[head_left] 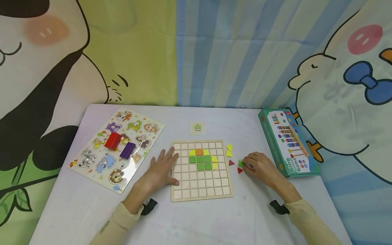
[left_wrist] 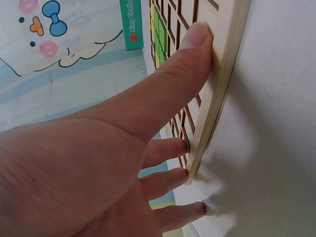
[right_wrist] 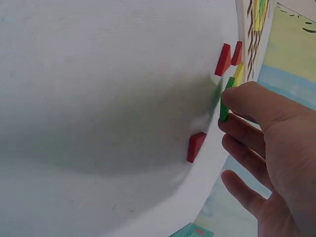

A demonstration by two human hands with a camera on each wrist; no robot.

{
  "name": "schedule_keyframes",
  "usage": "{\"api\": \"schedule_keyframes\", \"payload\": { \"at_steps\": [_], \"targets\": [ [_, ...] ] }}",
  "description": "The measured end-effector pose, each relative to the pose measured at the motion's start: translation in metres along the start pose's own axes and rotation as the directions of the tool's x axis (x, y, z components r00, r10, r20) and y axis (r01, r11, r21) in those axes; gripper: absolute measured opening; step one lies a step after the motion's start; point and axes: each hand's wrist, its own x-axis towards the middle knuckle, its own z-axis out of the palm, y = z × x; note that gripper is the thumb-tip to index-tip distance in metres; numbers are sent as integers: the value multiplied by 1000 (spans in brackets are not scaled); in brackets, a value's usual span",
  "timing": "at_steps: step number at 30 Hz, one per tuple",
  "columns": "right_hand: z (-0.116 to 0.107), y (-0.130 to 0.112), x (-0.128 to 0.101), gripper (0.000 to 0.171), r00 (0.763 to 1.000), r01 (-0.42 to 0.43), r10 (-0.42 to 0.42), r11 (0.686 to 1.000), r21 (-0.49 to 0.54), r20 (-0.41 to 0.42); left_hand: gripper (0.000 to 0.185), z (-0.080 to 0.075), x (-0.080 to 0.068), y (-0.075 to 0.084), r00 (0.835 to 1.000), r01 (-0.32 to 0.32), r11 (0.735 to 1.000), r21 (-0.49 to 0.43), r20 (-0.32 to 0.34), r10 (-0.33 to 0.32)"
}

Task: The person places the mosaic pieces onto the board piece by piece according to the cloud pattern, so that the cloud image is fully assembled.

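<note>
A wooden grid board (head_left: 199,190) lies mid-table with green, yellow and orange tiles (head_left: 200,159) set in its upper rows. My left hand (head_left: 165,163) rests flat on the board's left edge. In the left wrist view its thumb (left_wrist: 195,42) presses the frame of the board (left_wrist: 224,94). Just right of the board, my right hand (head_left: 247,165) pinches a small green tile (head_left: 241,163) between thumb and forefinger. The same green tile (right_wrist: 226,101) stands on edge against the table in the right wrist view. Two red triangles (head_left: 231,163) (head_left: 240,170) lie beside it.
Yellow pieces (head_left: 228,150) lie by the board's upper right corner. A small pattern card (head_left: 197,128) sits behind the board. To the left is an animal puzzle (head_left: 92,160) carrying a red block (head_left: 112,141) and a purple block (head_left: 127,150). A green game box (head_left: 286,141) lies right.
</note>
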Motion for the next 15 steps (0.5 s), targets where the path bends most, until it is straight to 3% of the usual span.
{"api": "schedule_keyframes", "payload": {
  "at_steps": [7,15],
  "targets": [
    [-4,-9,18,24,998,18,-15,999,46,-56,108,0,1,0,1000,2,1000,1,2,-2],
    [3,-41,61,22,983,150,-142,986,66,-120,108,0,1,-1,1000,-1,1000,3,-1,1]
  ]
}}
